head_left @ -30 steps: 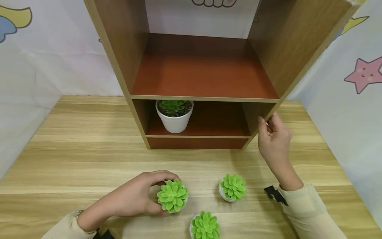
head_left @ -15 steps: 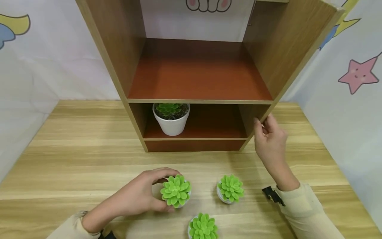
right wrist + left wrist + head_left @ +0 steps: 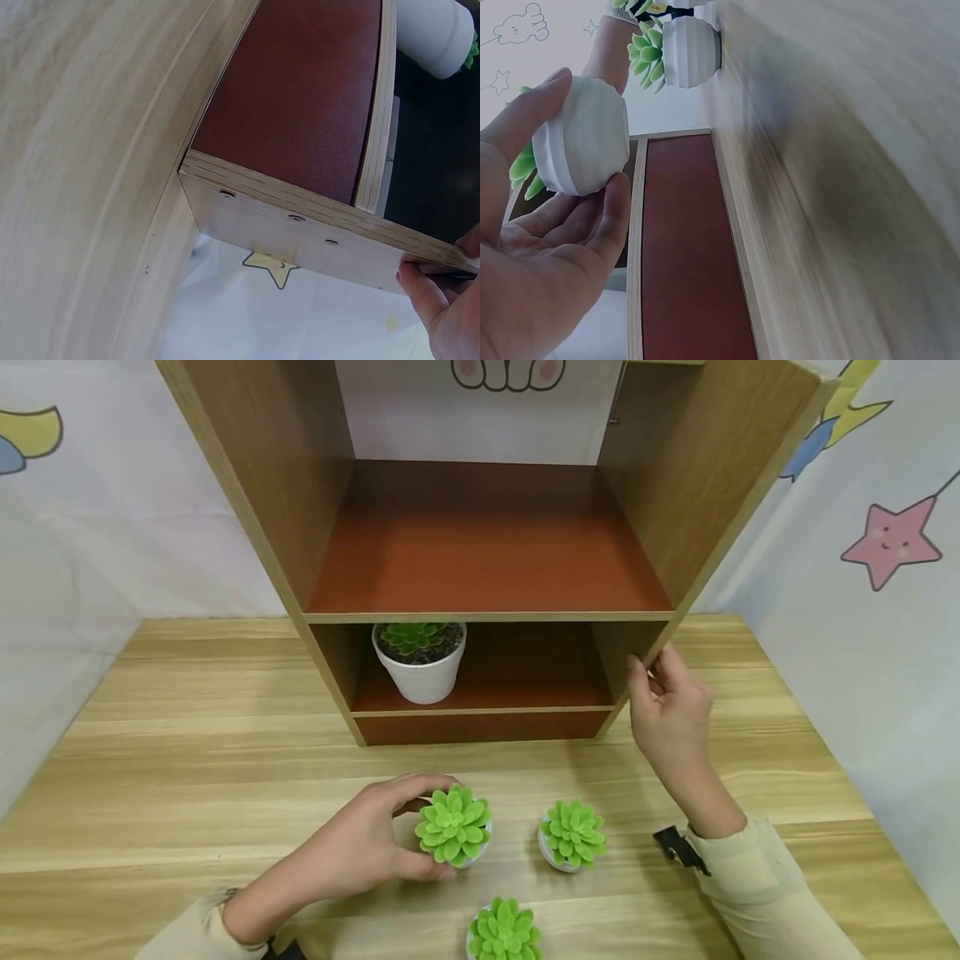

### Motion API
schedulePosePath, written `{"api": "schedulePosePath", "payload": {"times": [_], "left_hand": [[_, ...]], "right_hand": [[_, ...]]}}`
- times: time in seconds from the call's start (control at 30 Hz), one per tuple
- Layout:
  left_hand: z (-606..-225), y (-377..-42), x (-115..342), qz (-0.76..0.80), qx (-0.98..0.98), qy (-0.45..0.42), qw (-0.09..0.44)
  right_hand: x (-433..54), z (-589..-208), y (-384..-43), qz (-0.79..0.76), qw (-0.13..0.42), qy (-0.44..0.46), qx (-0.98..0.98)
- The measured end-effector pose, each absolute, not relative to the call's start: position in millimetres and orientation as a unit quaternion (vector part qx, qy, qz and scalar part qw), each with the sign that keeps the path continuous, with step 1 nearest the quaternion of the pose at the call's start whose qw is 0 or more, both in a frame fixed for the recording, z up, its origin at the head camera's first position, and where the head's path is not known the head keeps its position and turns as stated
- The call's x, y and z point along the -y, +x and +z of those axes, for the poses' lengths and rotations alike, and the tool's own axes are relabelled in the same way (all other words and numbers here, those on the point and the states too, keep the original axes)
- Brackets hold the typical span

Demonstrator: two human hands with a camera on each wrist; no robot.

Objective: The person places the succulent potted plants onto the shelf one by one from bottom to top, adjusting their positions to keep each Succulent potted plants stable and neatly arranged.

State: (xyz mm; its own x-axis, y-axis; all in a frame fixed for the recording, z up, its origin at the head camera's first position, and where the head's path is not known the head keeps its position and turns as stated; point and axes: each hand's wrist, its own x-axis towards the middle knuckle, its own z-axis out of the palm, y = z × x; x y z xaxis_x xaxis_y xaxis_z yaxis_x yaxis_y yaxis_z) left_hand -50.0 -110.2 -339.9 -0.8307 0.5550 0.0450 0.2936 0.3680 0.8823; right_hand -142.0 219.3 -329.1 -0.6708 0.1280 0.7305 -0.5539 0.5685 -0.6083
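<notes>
My left hand [image 3: 360, 843] grips a small potted succulent [image 3: 453, 827] with bright green leaves, thumb and fingers around its ribbed white pot [image 3: 585, 139]. In the left wrist view that pot is clear of the table. My right hand [image 3: 675, 718] pinches the front edge of the right side panel [image 3: 315, 214] of a wooden shelf unit [image 3: 487, 535], low down. Two similar succulents stand on the table, one at the right [image 3: 573, 835] and one nearer the front [image 3: 505, 931], partly cut off by the frame.
A larger white pot [image 3: 423, 681] with a green plant sits at the left of the shelf unit's lower compartment. Light wood table [image 3: 187, 718] surrounds the unit's base. White cloth walls with cartoon prints, including a pink star [image 3: 892, 543], stand behind and beside it.
My left hand has moved slightly right and forward with the potted succulent. The right hand keeps its grip on the side panel. The head view has shifted a little.
</notes>
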Motion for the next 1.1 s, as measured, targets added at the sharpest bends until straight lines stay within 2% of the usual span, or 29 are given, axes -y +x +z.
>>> {"api": "schedulePosePath", "payload": {"times": [1.1], "left_hand": [[-329,-65,76,0.49,-0.836,0.236,0.074]], "right_hand": [[-218,-329,-142,0.434,0.379,0.139,0.805]]}}
